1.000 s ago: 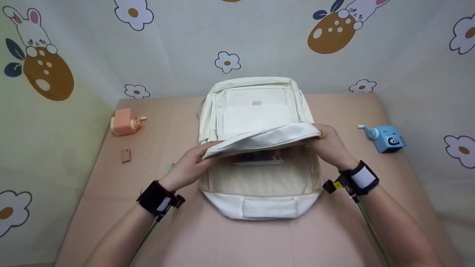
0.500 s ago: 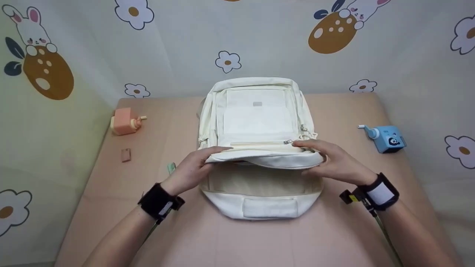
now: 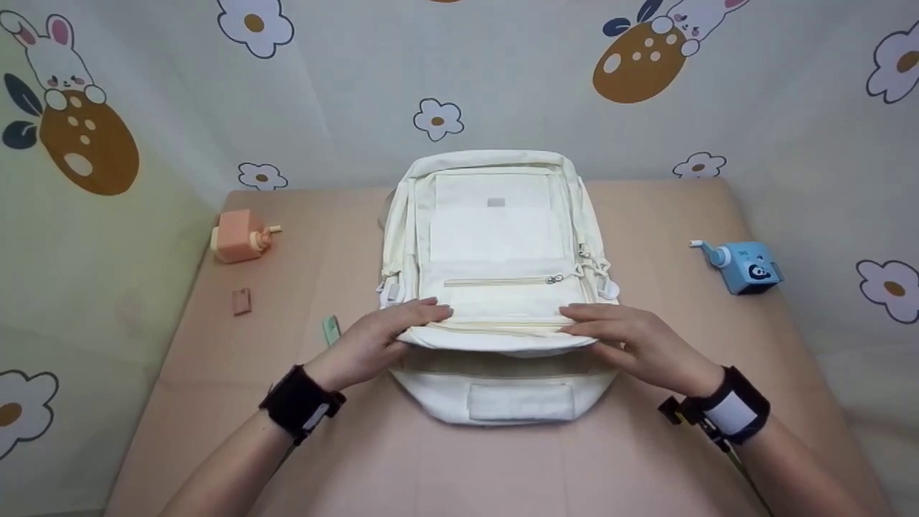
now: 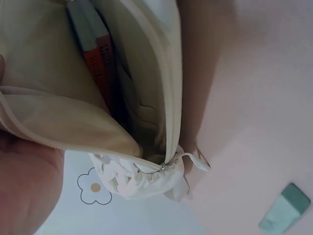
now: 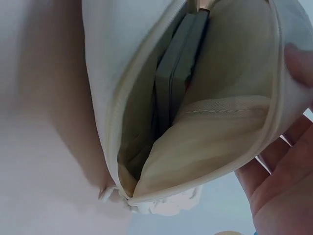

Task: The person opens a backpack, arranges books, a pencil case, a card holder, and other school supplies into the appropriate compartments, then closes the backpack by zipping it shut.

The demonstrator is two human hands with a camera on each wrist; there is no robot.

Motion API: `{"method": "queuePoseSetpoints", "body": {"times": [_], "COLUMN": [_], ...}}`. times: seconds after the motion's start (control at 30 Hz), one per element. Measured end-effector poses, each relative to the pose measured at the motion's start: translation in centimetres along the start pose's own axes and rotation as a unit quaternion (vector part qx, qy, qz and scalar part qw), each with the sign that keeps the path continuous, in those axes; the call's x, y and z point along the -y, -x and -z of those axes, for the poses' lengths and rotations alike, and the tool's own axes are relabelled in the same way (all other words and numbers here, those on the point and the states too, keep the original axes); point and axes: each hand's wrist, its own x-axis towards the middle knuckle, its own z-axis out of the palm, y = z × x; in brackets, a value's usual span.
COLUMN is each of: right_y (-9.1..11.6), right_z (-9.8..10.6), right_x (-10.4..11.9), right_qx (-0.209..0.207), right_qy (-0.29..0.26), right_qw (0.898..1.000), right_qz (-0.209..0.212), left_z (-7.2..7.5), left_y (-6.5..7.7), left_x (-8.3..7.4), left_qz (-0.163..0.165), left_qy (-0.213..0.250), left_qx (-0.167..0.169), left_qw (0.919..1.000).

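Observation:
A cream-white backpack lies on the table with its top toward me. Its front flap hangs over the main compartment, which gapes along the near side. My left hand grips the flap's left corner, fingers on top and thumb at the edge. At the opposite corner, my right hand holds the same flap between thumb and fingers. Inside, books with red-orange and grey edges stand in the compartment. The right wrist view also shows the books, along with an inner pocket on the flap lining.
An orange crank pencil sharpener stands at the table's back left, with a small pinkish-brown block nearer. A green eraser-like block lies beside my left hand. On the right stands a blue crank pencil sharpener with a panda print.
Both hands have brought the flap down toward me, narrowing the opening and covering the contents in the head view. The front zip pocket has come into sight. My right hand has shifted its hold.

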Motion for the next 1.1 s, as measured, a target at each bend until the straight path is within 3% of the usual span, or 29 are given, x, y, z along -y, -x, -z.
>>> {"method": "queuePoseSetpoints", "body": {"times": [0.13,0.37,0.6,1.1], "right_y": [0.3,0.8,1.0,1.5], "right_z": [-0.7,-1.8,-2.9,-4.0], "right_x": [-0.1,-0.7,-1.1,-1.6], "right_qx": [0.0,0.007,0.012,0.047], "right_qy": [0.028,0.062,0.099,0.127], "right_qw": [0.999,0.994,0.988,0.986], "right_qz": [0.035,0.09,0.115,0.094], "left_z": [-0.2,-0.9,-1.4,-2.6], "left_y": [0.4,0.9,0.9,1.0], "left_x": [0.5,1.1,1.0,0.7], "left_qz": [-0.047,-0.108,-0.082,-0.05], "left_qy": [-0.071,-0.171,-0.199,-0.243], "left_qx": [0.02,0.033,0.066,0.098], "left_qw": [0.9962,0.9787,0.9743,0.9638]}}
